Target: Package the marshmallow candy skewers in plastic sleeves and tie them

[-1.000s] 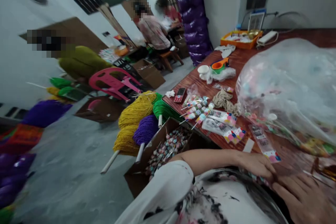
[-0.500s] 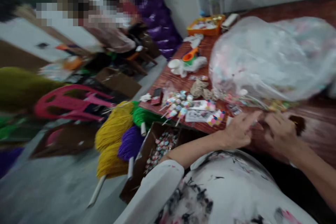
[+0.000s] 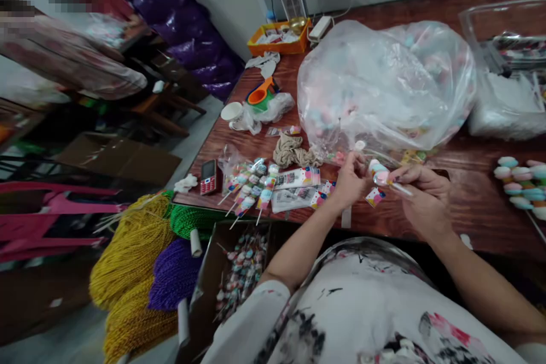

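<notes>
Between my hands is a pastel marshmallow-like skewer (image 3: 379,172) with a pale stick, its lumps blue, white and pink. My right hand (image 3: 426,193) pinches it near the stick end. On its other side my left hand (image 3: 353,179) has its fingers drawn together; what they grip, if anything, I cannot make out. A small printed card (image 3: 375,197) lies on the table just below the skewer. Left of my left hand are several finished-looking wrapped skewers (image 3: 251,186) and a stack of printed wrappers (image 3: 294,179).
A big clear bag (image 3: 384,85) of pastel pieces fills the table's middle. To the right stand a clear plastic bin (image 3: 507,102) and more skewers (image 3: 522,185). A phone (image 3: 209,176) lies near the left edge. Below are a box of small pieces (image 3: 241,273) and yellow cord (image 3: 132,256).
The view has swung to the right, bringing the bin and the right-hand skewers into sight. My hands have come further apart, and the skewer now shows between them.
</notes>
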Tool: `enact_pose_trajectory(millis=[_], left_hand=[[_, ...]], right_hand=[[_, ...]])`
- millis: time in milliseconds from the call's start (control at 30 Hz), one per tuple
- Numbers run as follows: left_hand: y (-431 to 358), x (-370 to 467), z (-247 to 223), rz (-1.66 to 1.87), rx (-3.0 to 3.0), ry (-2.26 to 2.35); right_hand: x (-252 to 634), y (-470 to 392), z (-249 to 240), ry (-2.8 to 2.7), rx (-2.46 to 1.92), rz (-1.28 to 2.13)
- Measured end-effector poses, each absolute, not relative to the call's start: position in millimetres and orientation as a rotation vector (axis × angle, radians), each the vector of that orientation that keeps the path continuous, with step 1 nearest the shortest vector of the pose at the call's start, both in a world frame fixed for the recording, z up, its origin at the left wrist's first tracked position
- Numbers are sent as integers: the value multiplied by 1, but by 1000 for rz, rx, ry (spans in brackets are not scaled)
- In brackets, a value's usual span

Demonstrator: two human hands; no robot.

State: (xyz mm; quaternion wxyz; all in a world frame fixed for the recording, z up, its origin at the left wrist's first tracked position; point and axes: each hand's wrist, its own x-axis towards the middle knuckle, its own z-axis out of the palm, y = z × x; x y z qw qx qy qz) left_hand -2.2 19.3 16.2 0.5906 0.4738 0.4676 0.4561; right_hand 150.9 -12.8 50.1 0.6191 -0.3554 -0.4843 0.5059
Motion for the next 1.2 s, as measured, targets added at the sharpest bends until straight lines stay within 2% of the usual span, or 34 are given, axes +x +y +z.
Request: enact_pose_trajectory(millis=[167,267,433,533,633,767,867,967,1100,1133,1200], left_hand=[[29,-16,43,1010,890,758],[19,-23,47,992,806,715],[0,-12,26,1093,709,793],[-11,-5,19,916,873,725],[-16,-6,17,919,1317,826],[-16,-13,14,1155,2115,1068],[-20,-20,13,1090,2566,1096],[-40,-32,26,826,2811,1016],[-85,-59,59,287,2693,970],[-96,-71,65,127,2600,989],[-118,-102,74,-230,2336,1162]], right_hand=[[160,-18,41,-1568,-932,1228],[163,-11,25,-1601,-987,1168],[163,-2,21,-1676,-932,723],[158,-4,23,-1690,-860,555],[153,-9,20,-1470,-922,752],[150,-12,13,-965,-1035,1383],[151,-17,8,-721,-1064,1779],[146,-36,6,-708,-1093,1968],[138,-75,7,-823,-1166,2190],[138,-81,6,-895,-1180,2199],[142,-86,3,-1142,-1233,1991]])
